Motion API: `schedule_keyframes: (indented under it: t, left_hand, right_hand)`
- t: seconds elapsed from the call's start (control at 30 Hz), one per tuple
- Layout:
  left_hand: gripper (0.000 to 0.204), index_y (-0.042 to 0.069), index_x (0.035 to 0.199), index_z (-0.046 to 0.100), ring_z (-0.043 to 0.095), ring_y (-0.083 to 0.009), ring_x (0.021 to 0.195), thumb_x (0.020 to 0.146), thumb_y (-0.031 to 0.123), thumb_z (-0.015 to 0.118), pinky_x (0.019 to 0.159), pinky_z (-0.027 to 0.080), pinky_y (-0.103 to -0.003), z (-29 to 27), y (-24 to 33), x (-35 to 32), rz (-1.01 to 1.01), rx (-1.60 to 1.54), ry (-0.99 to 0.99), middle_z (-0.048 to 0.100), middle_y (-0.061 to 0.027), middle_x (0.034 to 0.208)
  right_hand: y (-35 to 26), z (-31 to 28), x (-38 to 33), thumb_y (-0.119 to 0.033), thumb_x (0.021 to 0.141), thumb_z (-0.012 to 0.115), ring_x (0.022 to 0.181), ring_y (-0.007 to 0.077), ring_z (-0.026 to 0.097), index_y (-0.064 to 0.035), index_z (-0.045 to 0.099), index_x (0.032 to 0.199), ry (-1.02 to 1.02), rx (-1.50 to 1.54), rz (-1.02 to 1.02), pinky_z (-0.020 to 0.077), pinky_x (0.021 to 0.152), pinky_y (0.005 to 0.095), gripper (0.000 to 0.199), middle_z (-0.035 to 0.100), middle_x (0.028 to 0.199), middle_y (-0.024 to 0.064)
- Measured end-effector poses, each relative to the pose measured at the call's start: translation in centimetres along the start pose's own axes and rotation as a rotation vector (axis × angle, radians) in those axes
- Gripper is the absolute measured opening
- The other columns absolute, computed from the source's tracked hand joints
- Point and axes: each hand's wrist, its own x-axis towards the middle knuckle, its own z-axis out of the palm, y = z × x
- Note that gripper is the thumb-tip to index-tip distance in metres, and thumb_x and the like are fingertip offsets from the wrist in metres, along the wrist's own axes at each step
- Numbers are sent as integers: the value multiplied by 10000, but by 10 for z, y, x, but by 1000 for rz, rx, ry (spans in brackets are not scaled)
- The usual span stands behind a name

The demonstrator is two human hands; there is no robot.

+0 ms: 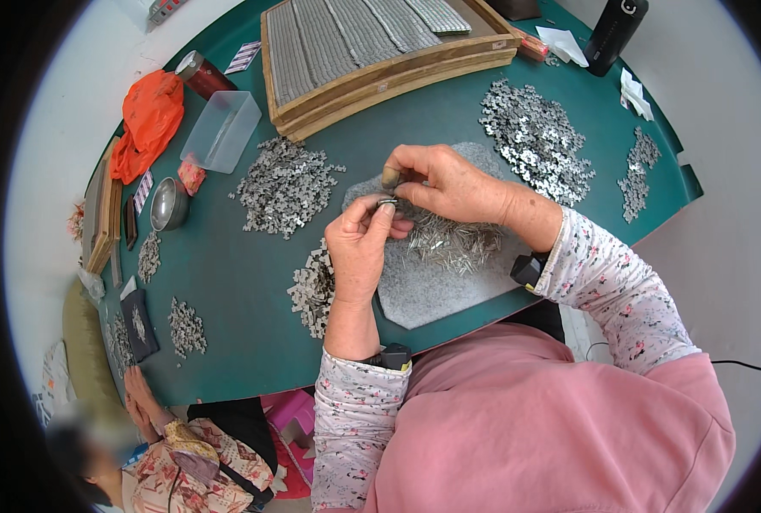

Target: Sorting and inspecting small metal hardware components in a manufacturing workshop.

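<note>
Across the green tabletop (243, 282) lie several heaps of small silvery metal parts: a broad one at the far right (538, 141), another left of centre (285, 185), and smaller ones near the left edge (186, 327). At the far edge stands a stack of wooden trays (380, 73), its top tray filled with close rows of finished pieces, which suggests a good share of the work is done, while the loose heaps show that much is left. A clear plastic box (222, 130) and an orange bag (148, 120) sit to the far left, with a small metal bowl (168, 203) nearer. On a grey felt pad (436, 286) in front of the person rests a pile of thin metal pins (453, 242). Above it the right hand (449, 184) is pinched shut on something small, though what exactly cannot be told. The left hand (359, 248) has its fingertips closed on a small metal piece (387, 203), held just under the right hand's fingers. A co-worker's hand (141, 402) rests at the tabletop's near left corner.
</note>
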Motion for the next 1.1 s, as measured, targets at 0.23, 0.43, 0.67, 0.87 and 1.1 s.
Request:
schedule_keyframes:
  t: [0.23, 0.43, 0.67, 0.87, 1.1]
  left_hand:
    - [126, -64, 984, 623, 674, -187, 671, 900, 21, 582, 608, 559, -270, 1, 1, 0, 4, 8, -1, 666, -123, 800]
    - [77, -50, 908, 640, 655, -130, 648, 887, -11, 577, 584, 538, -230, 3, -3, 0, 38, 100, 51, 633, -61, 748]
    - [51, -39, 833, 613, 586, -76, 586, 870, -26, 581, 533, 485, -216, 5, -8, -4, 160, 285, 33, 596, -28, 731]
    - [40, -45, 816, 596, 601, -100, 548, 848, -38, 574, 502, 468, -226, 6, -3, -9, 154, 326, 29, 600, -64, 695]
    - [85, -35, 911, 629, 621, -105, 585, 894, 13, 561, 514, 468, -213, 5, -1, -8, 12, 120, 31, 643, -62, 720]
  right_hand:
    - [-1, -1, -2, -4, 791, 617, 721, 272, 641, 26, 573, 928, 3, -17, -27, 502, 652, 348, 148, 635, 780, 159]
    - [-10, 1, -1, -9, 766, 628, 766, 348, 615, 11, 569, 881, 8, -251, -182, 496, 671, 402, 132, 610, 813, 167]
    - [-8, 12, -13, 41, 720, 629, 762, 378, 572, -11, 537, 893, 67, -344, -221, 468, 652, 435, 202, 552, 813, 157]
    - [-16, 8, -12, 49, 729, 627, 783, 387, 588, -6, 541, 897, 57, -367, -179, 479, 662, 435, 197, 577, 833, 162]
    - [-18, 9, -7, -20, 723, 658, 742, 362, 621, 6, 578, 849, 117, -268, -117, 498, 644, 422, 152, 610, 775, 174]
